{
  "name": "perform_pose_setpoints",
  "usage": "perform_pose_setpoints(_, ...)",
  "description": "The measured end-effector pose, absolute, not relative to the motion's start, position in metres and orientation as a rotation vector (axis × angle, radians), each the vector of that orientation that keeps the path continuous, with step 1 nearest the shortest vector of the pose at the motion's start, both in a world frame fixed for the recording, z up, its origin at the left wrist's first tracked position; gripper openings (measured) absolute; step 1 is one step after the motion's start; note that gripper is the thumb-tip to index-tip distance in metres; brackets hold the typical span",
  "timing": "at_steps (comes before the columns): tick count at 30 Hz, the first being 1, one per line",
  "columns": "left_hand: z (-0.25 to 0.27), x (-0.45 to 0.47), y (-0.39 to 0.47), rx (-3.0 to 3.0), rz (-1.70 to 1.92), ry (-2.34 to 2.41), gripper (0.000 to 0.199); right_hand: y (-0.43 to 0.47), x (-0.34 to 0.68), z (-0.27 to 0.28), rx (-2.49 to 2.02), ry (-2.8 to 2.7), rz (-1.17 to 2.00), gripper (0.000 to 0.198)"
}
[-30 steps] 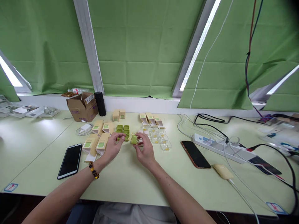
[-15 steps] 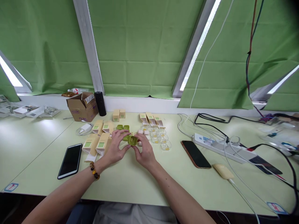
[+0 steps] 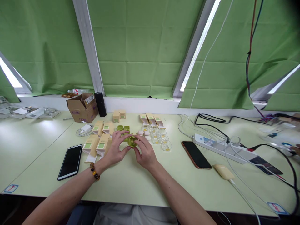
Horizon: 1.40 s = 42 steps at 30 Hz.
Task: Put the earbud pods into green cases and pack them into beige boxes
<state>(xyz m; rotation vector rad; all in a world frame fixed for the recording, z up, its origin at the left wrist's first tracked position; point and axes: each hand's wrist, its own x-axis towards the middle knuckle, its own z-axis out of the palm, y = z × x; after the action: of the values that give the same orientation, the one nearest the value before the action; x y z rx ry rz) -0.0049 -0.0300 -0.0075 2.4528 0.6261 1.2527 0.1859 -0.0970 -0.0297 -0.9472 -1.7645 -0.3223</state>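
Note:
Between my two hands is a small square green cup (image 3: 132, 142), raised slightly off the table with its hollow side facing me. The fingertips of my left hand (image 3: 118, 145) pinch its left side. My right hand (image 3: 145, 151) holds the right side, its fingers bent over the rim. Several more green cups (image 3: 126, 128) sit just behind, partly covered by my left fingers. Right of them lie small pale pink cylinders (image 3: 143, 133) and several clear cups (image 3: 161, 137) with yellow marks. Open beige cartons (image 3: 103, 144) with green labels stand beside my left hand.
A phone (image 3: 70, 162) lies at left, another phone (image 3: 197, 154) at right near a white power strip (image 3: 217, 148) and cables. Behind are a cardboard box (image 3: 83, 109), a black cylinder (image 3: 100, 104), small closed cartons (image 3: 119, 115) and open cartons (image 3: 152, 120).
The green cup has shifted slightly left and tilted. My right fingers have moved from its side over its rim, uncovering more of the pink cylinders.

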Motion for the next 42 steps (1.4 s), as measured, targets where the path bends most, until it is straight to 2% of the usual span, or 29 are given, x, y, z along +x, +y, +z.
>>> perform_pose_setpoints(22,-0.0085,-0.0046,-0.0322,2.422,1.39,0.579,0.046,-0.0982,0.1804,-0.0293,-0.938,-1.779,-0.358,0.046)
perform_pose_setpoints(42,-0.0104,-0.0035,-0.0309,2.442,1.43,0.55,0.045,-0.0994,0.1798,-0.0257,-0.885,-1.724,-0.345,0.034)
